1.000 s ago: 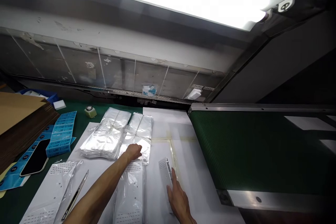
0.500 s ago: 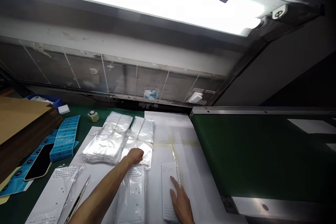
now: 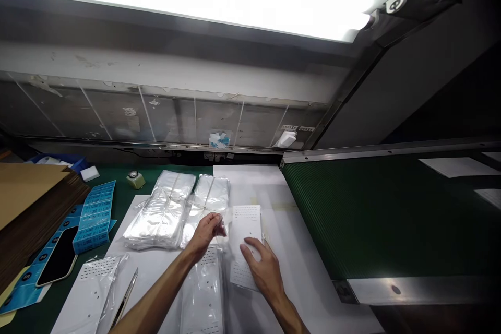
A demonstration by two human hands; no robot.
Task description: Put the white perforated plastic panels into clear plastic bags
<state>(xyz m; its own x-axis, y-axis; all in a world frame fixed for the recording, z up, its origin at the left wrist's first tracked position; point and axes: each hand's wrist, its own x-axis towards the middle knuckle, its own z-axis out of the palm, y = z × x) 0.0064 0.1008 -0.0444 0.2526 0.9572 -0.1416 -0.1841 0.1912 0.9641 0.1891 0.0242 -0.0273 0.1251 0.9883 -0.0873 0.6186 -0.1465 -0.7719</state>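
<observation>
My left hand is closed in a pinch on the edge of a clear plastic bag, just left of a white perforated panel. The bag's outline is hard to make out. My right hand grips the panel along its lower right side, with thumb and forefinger across its face; the other fingers are partly hidden. Beyond my left hand lie two tied bundles of clear plastic bags. Below it rests a bagged white panel.
Another bagged panel and tweezers lie at left. Farther left are a phone, blue label strips, stacked cardboard and a small jar. A green conveyor belt runs at right, carrying white sheets.
The white panel has moved up and left with my right hand, towards my left hand. My left hand has come off the bag bundle and shifted slightly right, holding clear plastic.
</observation>
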